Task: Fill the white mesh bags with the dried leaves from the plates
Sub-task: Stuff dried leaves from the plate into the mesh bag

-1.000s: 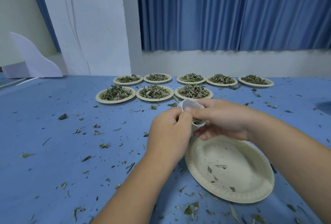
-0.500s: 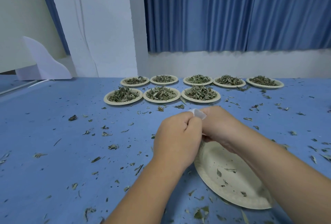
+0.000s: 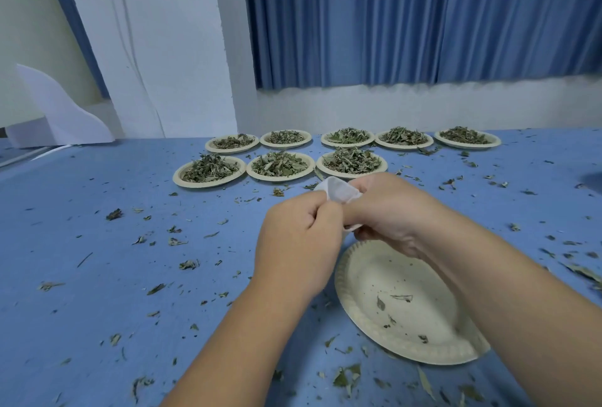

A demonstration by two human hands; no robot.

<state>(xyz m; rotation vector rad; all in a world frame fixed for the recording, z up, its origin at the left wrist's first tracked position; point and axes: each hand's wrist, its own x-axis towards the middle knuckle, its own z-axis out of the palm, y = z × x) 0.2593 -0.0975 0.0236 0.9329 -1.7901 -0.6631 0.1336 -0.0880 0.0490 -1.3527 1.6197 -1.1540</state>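
Blue table [image 3: 97, 276], littered all over. Eight full plates [image 3: 208, 184] in two rows well beyond the plate, leaves [image 3: 280, 164] heaped on each. Plate [image 3: 384, 279] is nearly bare, only a few flakes on it.

Both hands sit just above the plate's far rim, touching each other. Left hand [image 3: 299, 244] is curled tight and pinches one edge of the bag. Right hand [image 3: 391, 211] is curled round the other side.

Bag [image 3: 340, 191] is between them, one corner poking up. Can't tell if the mouth is open.

My read: the bag is light, limp mesh that collapses unless it's held by the rim at two opposite points. Leaves are brittle and near weightless, so pinch loosely or they shed. Scraps [image 3: 345, 377] lie just nearside of the plate.
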